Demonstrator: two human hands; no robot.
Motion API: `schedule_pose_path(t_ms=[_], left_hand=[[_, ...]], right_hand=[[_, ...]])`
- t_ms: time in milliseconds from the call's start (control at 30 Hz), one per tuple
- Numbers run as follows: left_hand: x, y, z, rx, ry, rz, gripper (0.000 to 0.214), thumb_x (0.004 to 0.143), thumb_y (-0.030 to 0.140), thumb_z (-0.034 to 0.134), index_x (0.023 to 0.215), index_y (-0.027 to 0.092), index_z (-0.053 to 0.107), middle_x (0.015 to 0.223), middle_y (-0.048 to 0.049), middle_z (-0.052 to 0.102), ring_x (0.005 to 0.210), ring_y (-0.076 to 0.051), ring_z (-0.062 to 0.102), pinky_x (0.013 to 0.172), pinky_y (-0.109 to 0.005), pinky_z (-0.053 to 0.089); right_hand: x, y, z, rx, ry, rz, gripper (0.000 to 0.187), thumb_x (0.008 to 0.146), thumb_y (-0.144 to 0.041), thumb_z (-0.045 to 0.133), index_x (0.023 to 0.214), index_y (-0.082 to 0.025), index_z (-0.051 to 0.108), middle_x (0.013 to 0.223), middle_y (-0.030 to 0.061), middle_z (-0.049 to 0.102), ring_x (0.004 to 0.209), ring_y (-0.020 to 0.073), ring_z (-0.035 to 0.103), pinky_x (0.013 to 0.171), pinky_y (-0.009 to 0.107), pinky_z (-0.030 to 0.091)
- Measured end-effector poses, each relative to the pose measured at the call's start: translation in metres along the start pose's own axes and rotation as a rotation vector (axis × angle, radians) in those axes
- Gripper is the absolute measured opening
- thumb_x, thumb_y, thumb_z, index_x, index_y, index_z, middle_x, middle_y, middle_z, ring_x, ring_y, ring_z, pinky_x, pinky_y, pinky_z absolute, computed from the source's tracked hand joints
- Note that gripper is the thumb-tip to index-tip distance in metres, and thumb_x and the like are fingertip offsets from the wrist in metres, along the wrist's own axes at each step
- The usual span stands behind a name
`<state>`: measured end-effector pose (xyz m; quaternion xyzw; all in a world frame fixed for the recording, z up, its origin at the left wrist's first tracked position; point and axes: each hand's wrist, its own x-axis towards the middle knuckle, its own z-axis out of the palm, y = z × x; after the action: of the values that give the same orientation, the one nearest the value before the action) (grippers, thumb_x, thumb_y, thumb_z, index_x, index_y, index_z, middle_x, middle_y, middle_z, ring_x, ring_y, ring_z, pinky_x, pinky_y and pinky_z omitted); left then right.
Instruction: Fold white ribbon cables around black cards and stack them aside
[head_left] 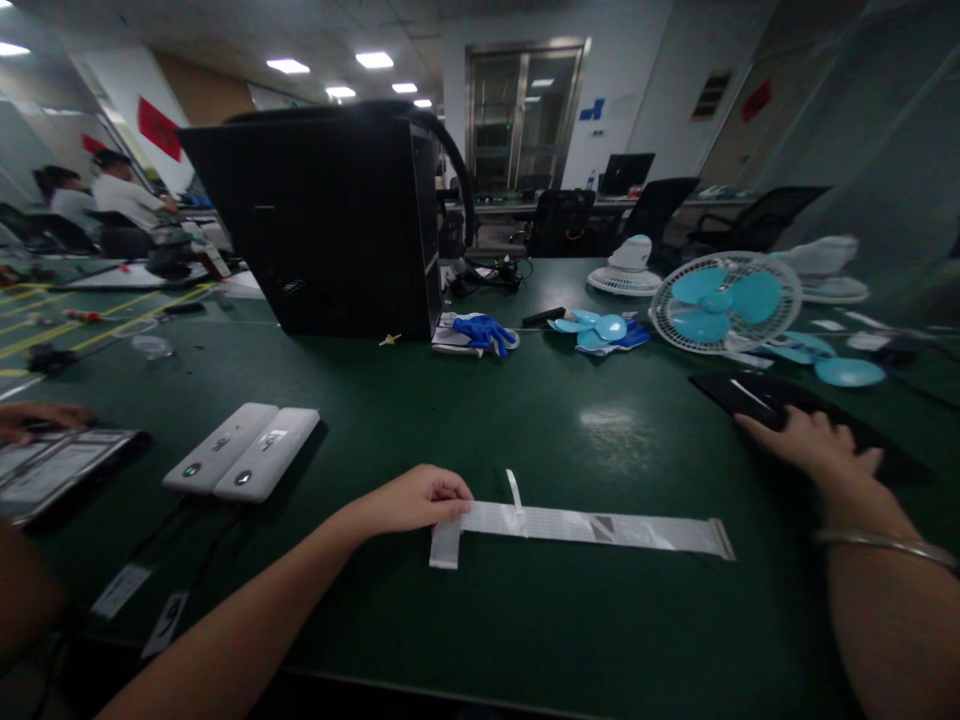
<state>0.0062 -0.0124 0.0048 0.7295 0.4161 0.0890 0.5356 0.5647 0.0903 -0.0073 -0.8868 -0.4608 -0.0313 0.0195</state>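
Observation:
My left hand (pixel 439 495) pinches a flat ribbon cable (pixel 562 523) near its left end. The cable, white and shiny, stretches to the right across the dark green table, with a connector (pixel 722 539) at its far end. Below my fingers a short end of it (pixel 445 548) hangs down at an angle. A narrow white strip (pixel 514 490) sticks up from its upper edge. On the right, my right hand (pixel 814 440) lies over a black mat (pixel 892 455) with fingers apart. Its thumb side is against a black mouse-shaped object (pixel 757 398); the contact is partly hidden.
Two white power banks (pixel 244 452) with cords lie left. Another person's hand (pixel 45 418) is over a framed panel (pixel 67 465). A black computer case (pixel 315 220) stands behind, near blue-and-white gloves (pixel 480 334). Fan blades (pixel 589 326) and a caged fan (pixel 726 302) sit back right.

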Motion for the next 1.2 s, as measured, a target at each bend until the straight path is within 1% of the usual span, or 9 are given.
schedule_pose_path(t_ms=[67, 167, 300, 400, 533, 700, 867, 1033, 1200], left_hand=[[0.0, 0.001, 0.0, 0.032, 0.011, 0.01, 0.025, 0.089, 0.036, 0.054, 0.103, 0.018, 0.065, 0.098, -0.0036, 0.068, 0.087, -0.016, 0.064, 0.073, -0.027, 0.049], [0.0, 0.002, 0.001, 0.065, 0.011, 0.029, 0.026, 0.089, 0.037, 0.053, 0.101, 0.018, 0.065, 0.097, -0.0036, 0.068, 0.086, -0.016, 0.064, 0.073, -0.028, 0.048], [0.001, 0.002, 0.001, 0.092, 0.007, 0.048, 0.025, 0.09, 0.036, 0.052, 0.099, 0.018, 0.066, 0.093, -0.0033, 0.068, 0.083, -0.015, 0.064, 0.071, -0.027, 0.049], [0.0, 0.002, 0.001, 0.08, 0.002, 0.049, 0.024, 0.089, 0.036, 0.053, 0.099, 0.018, 0.066, 0.095, -0.0036, 0.069, 0.084, -0.015, 0.064, 0.072, -0.027, 0.049], [-0.001, 0.002, 0.001, 0.079, 0.006, 0.041, 0.024, 0.089, 0.036, 0.053, 0.099, 0.018, 0.066, 0.095, -0.0033, 0.069, 0.084, -0.016, 0.064, 0.073, -0.028, 0.049], [-0.002, 0.004, 0.001, 0.094, 0.009, 0.048, 0.024, 0.088, 0.037, 0.054, 0.099, 0.019, 0.066, 0.095, -0.0031, 0.069, 0.083, -0.016, 0.064, 0.071, -0.027, 0.048], [-0.001, 0.006, 0.002, 0.184, 0.033, 0.064, 0.024, 0.087, 0.038, 0.055, 0.098, 0.02, 0.069, 0.089, -0.0017, 0.068, 0.076, -0.014, 0.061, 0.065, -0.023, 0.043], [0.0, 0.004, 0.001, 0.231, 0.013, 0.102, 0.026, 0.086, 0.039, 0.056, 0.096, 0.019, 0.07, 0.085, -0.0022, 0.069, 0.07, -0.013, 0.06, 0.059, -0.022, 0.039], [0.001, 0.0, 0.001, 0.2, -0.018, 0.134, 0.025, 0.084, 0.037, 0.059, 0.094, 0.018, 0.071, 0.081, -0.0026, 0.07, 0.068, -0.012, 0.061, 0.059, -0.02, 0.041]], right_hand=[[0.005, 0.005, 0.006, 0.05, -0.018, 0.003, 0.094, 0.079, -0.076, 0.027, 0.145, -0.009, 0.034, 0.138, 0.0287, 0.039, 0.128, 0.042, 0.032, 0.094, 0.06, 0.027], [0.007, 0.002, 0.003, 0.087, -0.034, 0.003, 0.09, 0.079, -0.075, 0.031, 0.141, -0.01, 0.039, 0.132, 0.0263, 0.046, 0.12, 0.0415, 0.042, 0.092, 0.056, 0.034], [0.004, -0.004, -0.005, 0.098, -0.049, -0.033, 0.094, 0.076, -0.077, 0.038, 0.142, -0.01, 0.037, 0.132, 0.0274, 0.045, 0.115, 0.0422, 0.047, 0.086, 0.05, 0.04], [0.002, -0.013, -0.009, 0.106, -0.077, -0.115, 0.096, 0.074, -0.076, 0.045, 0.142, -0.009, 0.035, 0.132, 0.0282, 0.045, 0.115, 0.0421, 0.047, 0.086, 0.049, 0.04], [-0.01, -0.043, -0.013, 0.135, -0.152, -0.297, 0.095, 0.069, -0.074, 0.055, 0.141, -0.013, 0.038, 0.131, 0.0226, 0.049, 0.11, 0.0377, 0.052, 0.087, 0.044, 0.042], [-0.059, -0.102, -0.022, 0.214, -0.176, -0.715, 0.088, 0.072, -0.064, 0.059, 0.139, -0.01, 0.041, 0.135, 0.02, 0.047, 0.116, 0.0362, 0.049, 0.097, 0.046, 0.041], [-0.122, -0.152, -0.029, 0.246, -0.216, -1.046, 0.078, 0.077, -0.062, 0.055, 0.14, -0.018, 0.042, 0.142, 0.013, 0.041, 0.13, 0.032, 0.037, 0.107, 0.049, 0.032], [-0.167, -0.176, -0.035, 0.278, -0.298, -1.254, 0.078, 0.077, -0.062, 0.057, 0.142, -0.024, 0.039, 0.148, 0.0094, 0.033, 0.135, 0.0291, 0.031, 0.109, 0.049, 0.029], [-0.201, -0.184, -0.044, 0.309, -0.387, -1.366, 0.078, 0.077, -0.063, 0.058, 0.143, -0.028, 0.039, 0.151, 0.0061, 0.03, 0.137, 0.0285, 0.027, 0.11, 0.048, 0.028]])
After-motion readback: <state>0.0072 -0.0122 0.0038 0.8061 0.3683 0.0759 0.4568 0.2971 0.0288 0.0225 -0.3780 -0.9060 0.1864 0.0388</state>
